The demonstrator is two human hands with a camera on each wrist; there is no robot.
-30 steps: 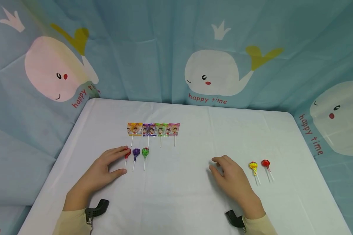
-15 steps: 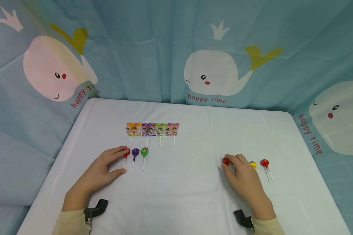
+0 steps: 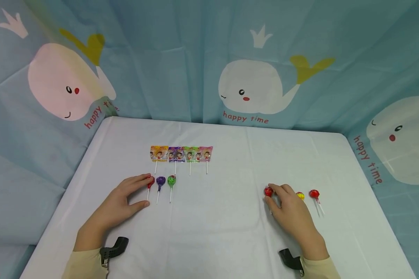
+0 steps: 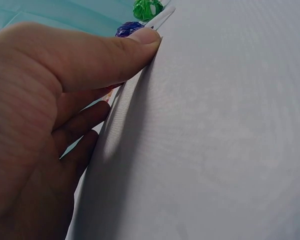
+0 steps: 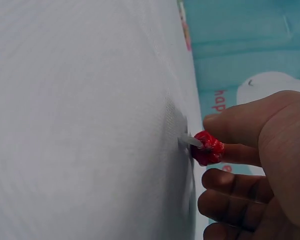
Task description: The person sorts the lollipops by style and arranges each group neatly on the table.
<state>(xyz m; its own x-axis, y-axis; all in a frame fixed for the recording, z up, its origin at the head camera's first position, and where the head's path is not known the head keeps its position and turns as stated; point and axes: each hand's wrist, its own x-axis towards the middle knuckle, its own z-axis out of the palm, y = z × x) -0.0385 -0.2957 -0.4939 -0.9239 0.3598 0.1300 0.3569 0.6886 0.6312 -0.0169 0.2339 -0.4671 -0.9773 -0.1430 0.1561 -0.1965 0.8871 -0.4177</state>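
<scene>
While the left hand (image 3: 125,195) stays put, its fingers loosely spread and touching the leftmost red lollipop (image 3: 150,183), the right hand (image 3: 293,211) has slid to the right. It now pinches another red lollipop (image 3: 268,192), on or just above the white table (image 3: 209,240), beside the yellow lollipop (image 3: 300,196). Each hand now seems to have its own red one.

Seen from the head, the left hand (image 3: 120,201) lies at 8 o'clock, its fingers (image 3: 137,182) nearly straight towards 2, the left thumb (image 3: 139,206) spread well apart from them; the left wrist (image 3: 90,234) trails towards 7. The right hand (image 3: 293,213) sits at 4 o'clock, aimed towards 11, the right thumb (image 5: 237,120) and index finger (image 5: 245,155) pinching; the right wrist (image 3: 313,246) runs towards 5.
</scene>
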